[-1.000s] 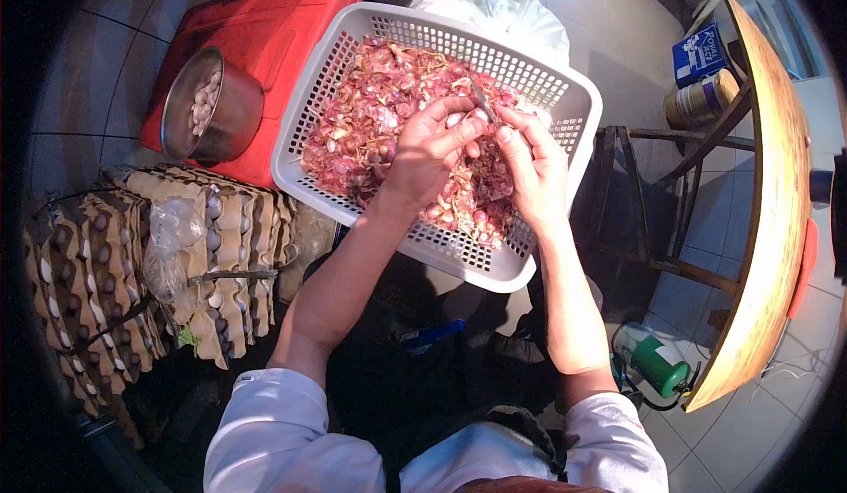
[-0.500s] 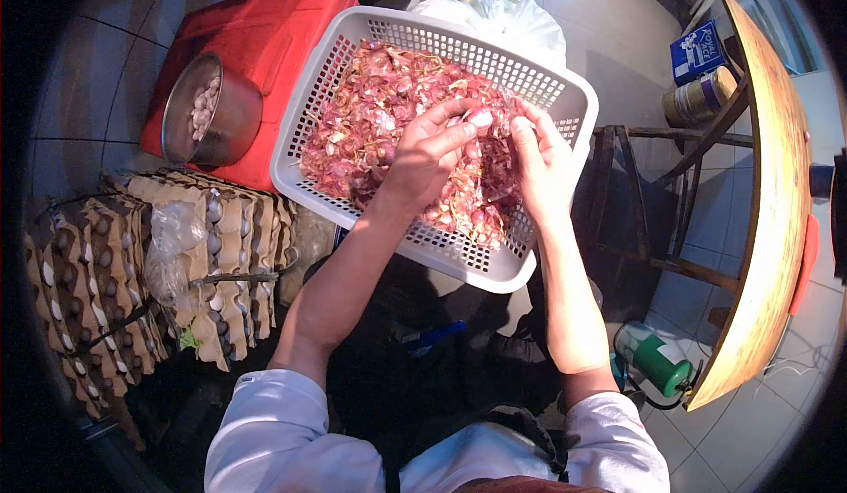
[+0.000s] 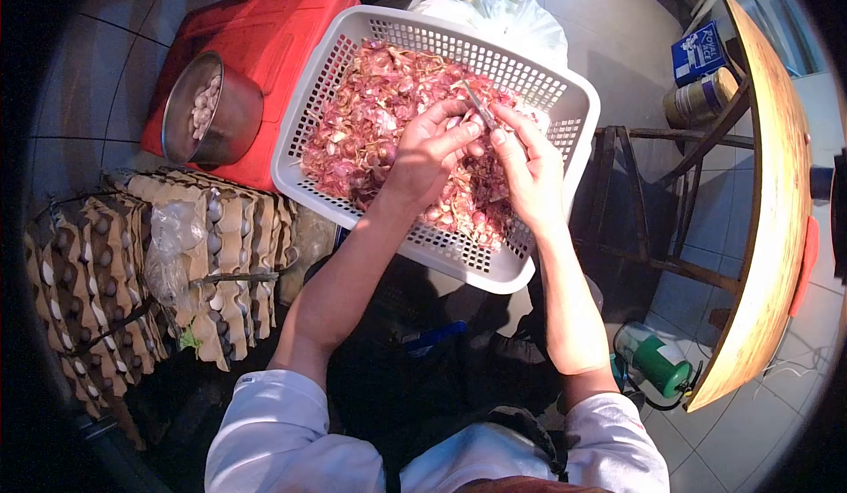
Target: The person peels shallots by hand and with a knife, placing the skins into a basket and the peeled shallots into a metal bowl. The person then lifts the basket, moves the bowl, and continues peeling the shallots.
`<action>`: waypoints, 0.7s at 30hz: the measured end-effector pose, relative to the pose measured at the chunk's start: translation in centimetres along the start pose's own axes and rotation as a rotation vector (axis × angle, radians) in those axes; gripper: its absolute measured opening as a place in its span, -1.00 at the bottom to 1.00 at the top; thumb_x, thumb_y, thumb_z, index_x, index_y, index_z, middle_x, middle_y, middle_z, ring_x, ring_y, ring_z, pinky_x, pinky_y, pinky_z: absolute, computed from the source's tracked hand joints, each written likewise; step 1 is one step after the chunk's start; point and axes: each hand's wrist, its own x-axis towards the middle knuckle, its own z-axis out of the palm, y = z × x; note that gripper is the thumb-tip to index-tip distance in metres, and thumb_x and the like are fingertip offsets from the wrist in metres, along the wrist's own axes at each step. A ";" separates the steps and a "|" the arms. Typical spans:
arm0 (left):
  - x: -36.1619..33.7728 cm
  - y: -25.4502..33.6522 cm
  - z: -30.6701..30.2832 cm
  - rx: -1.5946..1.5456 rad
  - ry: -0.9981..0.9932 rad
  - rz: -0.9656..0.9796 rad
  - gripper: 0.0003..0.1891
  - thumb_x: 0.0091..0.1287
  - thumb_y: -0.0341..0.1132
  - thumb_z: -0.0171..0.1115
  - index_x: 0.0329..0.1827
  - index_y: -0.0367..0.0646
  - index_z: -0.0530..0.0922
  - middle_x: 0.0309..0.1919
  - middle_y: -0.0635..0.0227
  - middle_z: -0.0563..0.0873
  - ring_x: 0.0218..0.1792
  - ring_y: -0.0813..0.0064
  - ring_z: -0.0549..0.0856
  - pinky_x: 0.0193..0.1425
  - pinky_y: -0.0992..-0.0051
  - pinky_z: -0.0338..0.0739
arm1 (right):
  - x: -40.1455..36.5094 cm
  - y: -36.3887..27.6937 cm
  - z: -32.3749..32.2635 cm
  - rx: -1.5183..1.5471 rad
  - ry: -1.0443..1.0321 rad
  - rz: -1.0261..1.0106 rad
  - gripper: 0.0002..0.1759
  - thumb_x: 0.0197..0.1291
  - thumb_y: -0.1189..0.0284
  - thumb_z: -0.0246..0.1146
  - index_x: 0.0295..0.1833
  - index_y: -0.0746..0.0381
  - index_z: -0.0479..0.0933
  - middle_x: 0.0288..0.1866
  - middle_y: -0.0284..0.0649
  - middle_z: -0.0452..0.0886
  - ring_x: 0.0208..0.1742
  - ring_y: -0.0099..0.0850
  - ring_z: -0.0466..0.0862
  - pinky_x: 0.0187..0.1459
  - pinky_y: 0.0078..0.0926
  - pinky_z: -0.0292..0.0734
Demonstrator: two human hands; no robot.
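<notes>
Above a grey plastic basket [image 3: 582,105] heaped with shallots and their papery skins [image 3: 379,105], my two hands come together. My left hand [image 3: 430,151] is closed on a small shallot [image 3: 477,121], mostly hidden by the fingers. A small knife [image 3: 480,108] is pinched in my right hand [image 3: 532,165], its thin blade angled up and to the left. The blade lies against or very near the shallot; exact contact is hard to tell.
A metal pot [image 3: 238,127] of peeled pale bulbs rests on a red box [image 3: 282,30] at left. Below it stand stacked egg trays [image 3: 234,295]. A plastic bag [image 3: 525,30] lies behind the basket. To the right are a wooden tabletop [image 3: 768,202] and a green canister [image 3: 660,365].
My right hand has moved left to meet my left hand. Its knife blade now shows plainly by the shallot, which is more covered than before.
</notes>
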 end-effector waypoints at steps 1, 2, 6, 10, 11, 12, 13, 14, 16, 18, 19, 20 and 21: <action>-0.1 0.1 0.1 0.003 0.003 -0.006 -0.71 0.39 -0.54 0.14 0.16 -0.31 0.46 -0.07 0.24 0.67 -0.15 0.53 0.67 -0.10 0.59 0.60 | -0.1 -0.1 0.0 0.020 0.008 0.008 -0.66 0.35 0.46 0.20 0.19 0.32 0.55 -0.04 -0.09 0.71 0.00 -0.45 0.66 0.08 -0.46 0.52; -0.1 0.1 0.2 0.017 0.021 -0.013 -0.71 0.39 -0.53 0.14 0.15 -0.31 0.46 -0.07 0.23 0.67 -0.16 0.53 0.66 -0.10 0.60 0.59 | -0.1 -0.2 0.0 0.041 0.015 0.016 -0.67 0.35 0.47 0.19 0.19 0.32 0.56 -0.04 -0.10 0.71 0.00 -0.47 0.65 0.07 -0.46 0.52; -0.3 0.4 0.8 0.025 0.049 -0.029 -0.73 0.39 -0.50 0.13 0.13 -0.32 0.47 -0.08 0.23 0.66 -0.19 0.53 0.65 -0.13 0.59 0.58 | 0.0 0.5 -0.2 0.196 0.003 0.085 -0.67 0.38 0.45 0.17 0.18 0.36 0.56 -0.02 -0.15 0.70 0.01 -0.49 0.63 0.10 -0.50 0.49; -0.3 0.2 0.4 0.000 0.009 -0.035 -0.72 0.40 -0.49 0.08 0.14 -0.32 0.46 -0.08 0.23 0.66 -0.14 0.50 0.62 -0.10 0.52 0.55 | 0.5 1.0 -0.3 0.267 0.081 0.090 -0.66 0.40 0.42 0.16 0.18 0.39 0.55 0.06 -0.15 0.66 0.08 -0.50 0.58 0.18 -0.53 0.43; -0.3 0.1 0.2 -0.023 -0.007 -0.044 -0.72 0.40 -0.48 0.07 0.15 -0.32 0.45 -0.07 0.23 0.66 -0.12 0.50 0.61 -0.08 0.50 0.54 | 0.7 1.5 -0.4 0.290 0.108 0.087 -0.65 0.41 0.42 0.15 0.18 0.40 0.55 0.09 -0.15 0.65 0.10 -0.50 0.57 0.19 -0.53 0.42; -0.3 0.1 0.0 -0.046 -0.022 -0.053 -0.71 0.41 -0.48 0.05 0.16 -0.32 0.45 -0.06 0.23 0.65 -0.09 0.49 0.61 -0.06 0.48 0.54 | 0.7 1.8 -0.6 0.278 0.101 0.125 -0.63 0.42 0.41 0.14 0.23 0.39 0.52 0.14 -0.12 0.62 0.15 -0.47 0.54 0.23 -0.51 0.39; -0.3 0.1 -0.1 -0.069 -0.038 -0.061 -0.71 0.42 -0.47 0.04 0.17 -0.32 0.45 -0.05 0.23 0.65 -0.07 0.48 0.60 -0.05 0.46 0.53 | 0.6 2.0 -0.5 0.299 0.107 0.133 -0.61 0.41 0.41 0.16 0.25 0.39 0.50 0.13 -0.11 0.63 0.15 -0.46 0.55 0.24 -0.50 0.39; -0.3 0.0 -0.1 -0.064 -0.024 -0.069 -0.70 0.42 -0.46 0.04 0.18 -0.31 0.44 -0.04 0.23 0.65 -0.06 0.49 0.60 -0.04 0.46 0.52 | 0.6 2.2 -0.4 0.319 0.113 0.142 -0.59 0.40 0.40 0.17 0.26 0.40 0.48 0.13 -0.09 0.63 0.16 -0.45 0.55 0.24 -0.50 0.39; -0.3 0.1 0.1 -0.053 0.003 -0.083 -0.69 0.44 -0.44 0.03 0.21 -0.31 0.43 -0.01 0.23 0.64 -0.04 0.49 0.60 -0.02 0.47 0.51 | 0.6 2.2 -0.3 0.231 0.103 0.104 -0.55 0.37 0.39 0.20 0.29 0.39 0.46 0.13 -0.06 0.63 0.16 -0.45 0.55 0.25 -0.48 0.38; -0.2 0.2 0.4 -0.087 0.018 -0.076 -0.68 0.45 -0.44 0.03 0.23 -0.29 0.42 0.01 0.24 0.64 -0.03 0.49 0.61 -0.02 0.48 0.51 | 0.5 1.9 -0.4 0.066 0.066 0.035 -0.51 0.34 0.38 0.23 0.31 0.37 0.44 0.11 -0.02 0.63 0.16 -0.45 0.55 0.24 -0.47 0.39; -0.2 0.3 0.5 -0.104 0.027 -0.073 -0.68 0.45 -0.44 0.03 0.24 -0.29 0.41 0.02 0.24 0.64 -0.02 0.49 0.61 -0.01 0.48 0.51 | 0.4 1.5 -0.3 0.010 0.047 0.011 -0.50 0.32 0.38 0.25 0.32 0.35 0.44 0.10 0.00 0.63 0.15 -0.45 0.56 0.23 -0.46 0.40; -0.1 0.3 0.3 -0.103 0.005 -0.070 -0.67 0.46 -0.44 0.03 0.25 -0.28 0.41 0.02 0.25 0.64 -0.02 0.49 0.61 -0.01 0.49 0.51 | 0.1 1.0 -0.2 0.008 0.022 0.011 -0.49 0.31 0.38 0.26 0.32 0.34 0.44 0.08 0.00 0.64 0.13 -0.45 0.58 0.21 -0.46 0.42; 0.0 0.2 -0.1 -0.103 -0.017 -0.067 -0.67 0.46 -0.45 0.03 0.25 -0.27 0.40 0.02 0.25 0.63 -0.02 0.49 0.61 -0.01 0.49 0.51 | 0.0 0.4 -0.1 0.005 -0.003 0.012 -0.48 0.29 0.39 0.27 0.32 0.33 0.44 0.07 0.01 0.65 0.11 -0.45 0.59 0.19 -0.45 0.44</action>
